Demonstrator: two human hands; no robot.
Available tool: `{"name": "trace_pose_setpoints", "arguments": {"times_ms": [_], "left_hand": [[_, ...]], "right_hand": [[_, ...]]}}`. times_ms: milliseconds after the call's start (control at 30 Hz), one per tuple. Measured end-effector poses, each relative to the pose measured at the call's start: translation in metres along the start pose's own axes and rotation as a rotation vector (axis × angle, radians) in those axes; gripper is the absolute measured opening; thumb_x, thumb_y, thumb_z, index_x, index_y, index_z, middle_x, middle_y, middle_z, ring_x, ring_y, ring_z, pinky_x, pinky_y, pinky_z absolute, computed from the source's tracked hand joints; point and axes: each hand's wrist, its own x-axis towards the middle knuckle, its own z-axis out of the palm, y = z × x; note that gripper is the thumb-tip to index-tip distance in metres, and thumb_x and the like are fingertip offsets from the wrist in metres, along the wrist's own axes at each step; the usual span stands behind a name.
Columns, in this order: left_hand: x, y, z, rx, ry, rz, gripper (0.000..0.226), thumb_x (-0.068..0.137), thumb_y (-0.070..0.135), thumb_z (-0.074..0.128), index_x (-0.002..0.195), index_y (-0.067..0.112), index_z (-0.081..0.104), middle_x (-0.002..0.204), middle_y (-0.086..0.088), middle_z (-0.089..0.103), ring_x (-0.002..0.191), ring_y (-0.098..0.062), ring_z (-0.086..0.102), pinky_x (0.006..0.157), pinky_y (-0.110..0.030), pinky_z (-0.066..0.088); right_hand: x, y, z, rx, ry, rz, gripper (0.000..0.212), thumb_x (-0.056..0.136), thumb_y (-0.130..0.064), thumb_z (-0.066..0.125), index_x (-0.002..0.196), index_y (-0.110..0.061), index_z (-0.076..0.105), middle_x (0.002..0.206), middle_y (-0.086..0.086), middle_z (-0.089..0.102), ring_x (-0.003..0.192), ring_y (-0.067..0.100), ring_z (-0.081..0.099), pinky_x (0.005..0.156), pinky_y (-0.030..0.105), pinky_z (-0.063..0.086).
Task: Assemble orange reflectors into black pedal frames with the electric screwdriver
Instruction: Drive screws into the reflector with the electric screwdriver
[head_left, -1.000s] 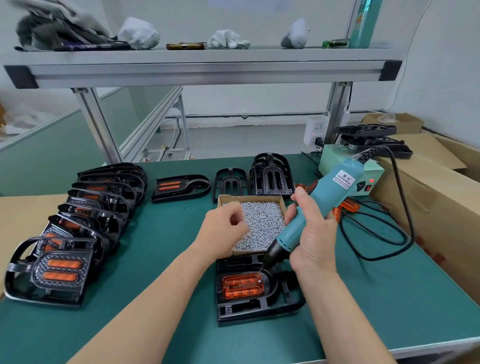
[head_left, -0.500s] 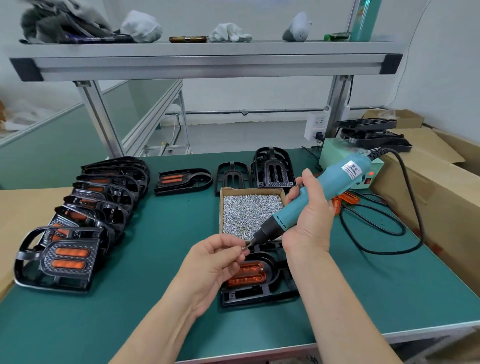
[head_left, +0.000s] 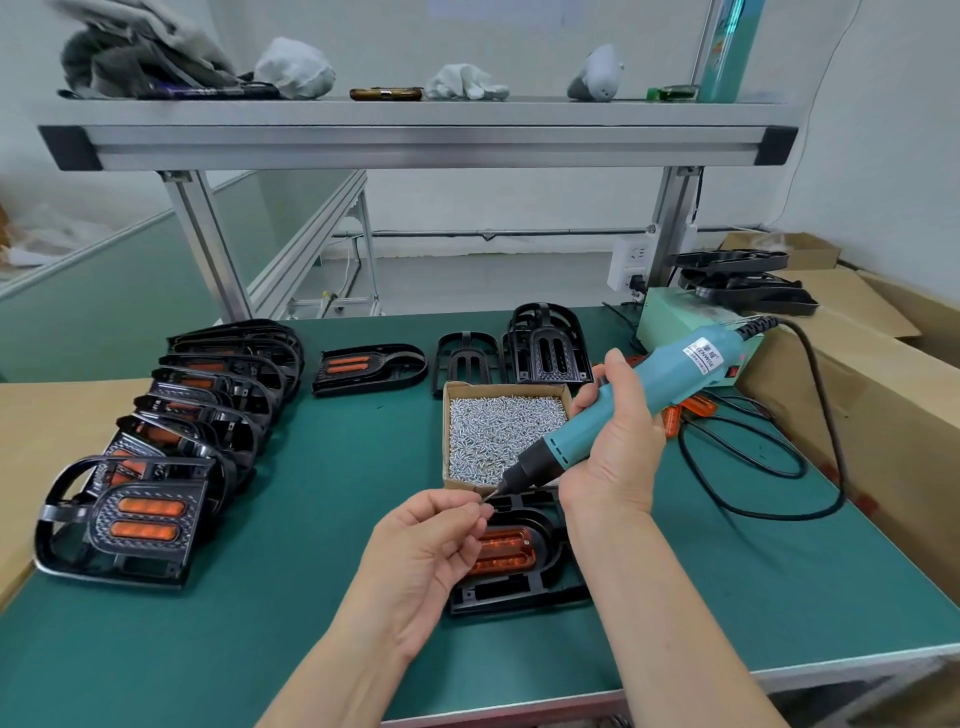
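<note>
A small factory assembly station, no doubt about it: a green-matted workbench (head_left: 332, 519) under an aluminium-profile shelf (head_left: 415, 143), work gloves (head_left: 465, 83) tossed on top. At nine o'clock, finished pedals (head_left: 140, 519) queue in an overlapping row. At twelve, an open cardboard box of screws (head_left: 504, 389). At two o'clock, the screwdriver's power unit (head_left: 670, 319). At three o'clock, big cardboard cartons (head_left: 857, 415), with more black frames (head_left: 737, 275) piled on them.

The teal plastic electric screwdriver (head_left: 670, 384) has a black nose and white label. The table mat (head_left: 322, 519) is dark green. Black plastic pedal frames (head_left: 550, 587) hold translucent orange reflectors (head_left: 506, 553). Small silver screws (head_left: 498, 431) fill a brown cardboard box (head_left: 445, 441).
</note>
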Motion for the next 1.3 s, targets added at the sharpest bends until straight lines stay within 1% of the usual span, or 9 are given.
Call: {"name": "trace_pose_setpoints", "arguments": {"times_ms": [167, 300, 433, 533, 700, 867, 1000, 1133, 1300], "left_hand": [[-0.005, -0.009, 0.005, 0.011, 0.076, 0.147, 0.015, 0.054, 0.008, 0.077, 0.067, 0.013, 0.074, 0.082, -0.014, 0.068, 0.068, -0.013, 0.064, 0.064, -0.023, 0.052], [-0.006, -0.007, 0.003, -0.019, 0.047, 0.152, 0.017, 0.051, 0.009, 0.079, 0.066, 0.014, 0.073, 0.081, -0.013, 0.068, 0.068, -0.014, 0.062, 0.064, -0.022, 0.052], [-0.006, -0.009, 0.002, -0.011, 0.045, 0.152, 0.013, 0.060, 0.003, 0.076, 0.066, 0.015, 0.073, 0.080, -0.012, 0.068, 0.068, -0.014, 0.062, 0.065, -0.023, 0.052], [-0.006, -0.011, 0.002, 0.090, 0.064, 0.230, 0.025, 0.075, -0.007, 0.070, 0.066, 0.016, 0.072, 0.076, -0.010, 0.067, 0.067, -0.015, 0.059, 0.069, -0.027, 0.049], [-0.008, -0.013, 0.001, 0.134, 0.063, 0.282, 0.022, 0.076, -0.006, 0.071, 0.069, 0.015, 0.072, 0.075, -0.011, 0.066, 0.068, -0.016, 0.058, 0.072, -0.031, 0.047], [-0.006, -0.017, 0.001, 0.272, 0.084, 0.384, 0.023, 0.081, -0.007, 0.071, 0.071, 0.014, 0.071, 0.077, -0.012, 0.070, 0.071, -0.016, 0.061, 0.063, -0.022, 0.052], [-0.004, -0.021, -0.001, 0.378, 0.105, 0.487, 0.025, 0.083, -0.008, 0.070, 0.074, 0.015, 0.072, 0.078, -0.010, 0.073, 0.071, -0.013, 0.064, 0.064, -0.020, 0.053], [-0.004, -0.025, -0.006, 0.639, 0.089, 0.677, 0.032, 0.086, -0.007, 0.068, 0.083, 0.025, 0.072, 0.084, -0.002, 0.073, 0.082, -0.021, 0.067, 0.080, -0.034, 0.055], [-0.006, -0.028, -0.008, 0.796, 0.082, 0.822, 0.054, 0.085, -0.012, 0.065, 0.117, 0.031, 0.069, 0.095, 0.005, 0.072, 0.089, -0.018, 0.065, 0.086, -0.013, 0.046]], "right_hand": [[0.000, 0.003, 0.002, 0.010, 0.028, 0.013, 0.018, 0.086, -0.018, 0.077, 0.090, -0.015, 0.060, 0.067, -0.008, 0.062, 0.053, 0.005, 0.056, 0.054, 0.019, 0.049], [0.000, 0.005, 0.001, 0.007, 0.029, 0.020, 0.017, 0.086, -0.018, 0.077, 0.088, -0.016, 0.060, 0.066, -0.009, 0.062, 0.053, 0.006, 0.056, 0.053, 0.019, 0.050], [0.000, 0.007, -0.001, -0.009, 0.018, 0.016, 0.016, 0.086, -0.019, 0.077, 0.085, -0.017, 0.060, 0.067, -0.009, 0.062, 0.053, 0.006, 0.055, 0.056, 0.019, 0.051], [-0.001, 0.008, -0.002, -0.019, 0.024, 0.020, 0.017, 0.085, -0.020, 0.077, 0.085, -0.018, 0.060, 0.065, -0.010, 0.062, 0.052, 0.005, 0.055, 0.054, 0.018, 0.050], [0.001, 0.008, -0.002, -0.008, 0.045, 0.051, 0.017, 0.084, -0.020, 0.078, 0.085, -0.018, 0.061, 0.065, -0.010, 0.062, 0.052, 0.004, 0.056, 0.050, 0.018, 0.048], [0.002, 0.009, -0.002, -0.016, 0.067, 0.063, 0.018, 0.084, -0.020, 0.078, 0.090, -0.018, 0.061, 0.063, -0.011, 0.062, 0.051, 0.004, 0.055, 0.049, 0.017, 0.048], [0.003, 0.009, -0.002, -0.019, 0.094, 0.088, 0.017, 0.085, -0.020, 0.077, 0.087, -0.018, 0.060, 0.060, -0.011, 0.061, 0.050, 0.004, 0.054, 0.049, 0.016, 0.047], [0.003, 0.009, -0.003, -0.059, 0.113, 0.072, 0.018, 0.085, -0.022, 0.077, 0.089, -0.019, 0.059, 0.059, -0.013, 0.061, 0.049, 0.003, 0.055, 0.048, 0.016, 0.047], [-0.002, 0.011, -0.001, -0.077, 0.104, 0.043, 0.019, 0.086, -0.021, 0.076, 0.088, -0.019, 0.057, 0.055, -0.014, 0.058, 0.047, 0.003, 0.054, 0.046, 0.014, 0.044]]}}
